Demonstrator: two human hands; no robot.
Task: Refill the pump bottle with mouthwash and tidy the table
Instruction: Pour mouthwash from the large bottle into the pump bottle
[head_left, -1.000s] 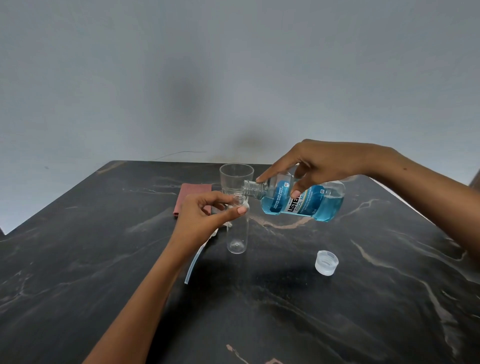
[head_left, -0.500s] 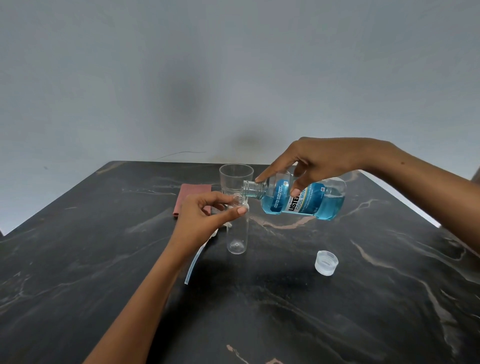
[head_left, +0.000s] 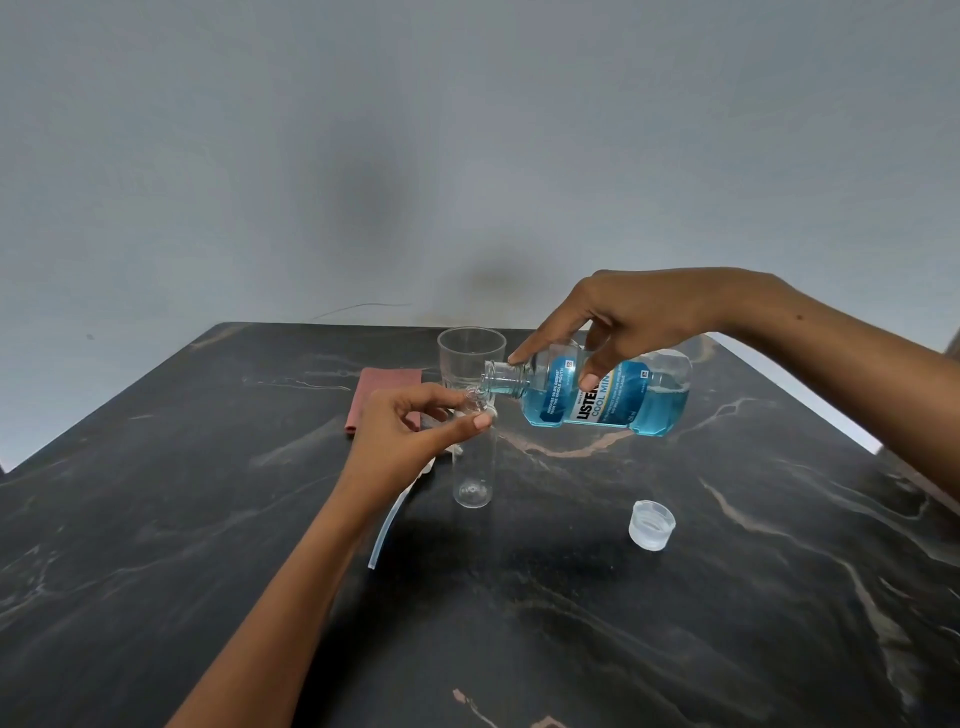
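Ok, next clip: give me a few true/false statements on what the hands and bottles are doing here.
1. The right hand tips the mouthwash bottle toward the pump bottle. True.
2. The left hand lies flat on the table. False: it holds the pump bottle near its neck.
3. The cap sits on the table, off the mouthwash bottle. True.
4. The pump bottle looks half full of blue liquid. False: it looks clear, nearly empty.
5. The cup stands behind the pump bottle. True.
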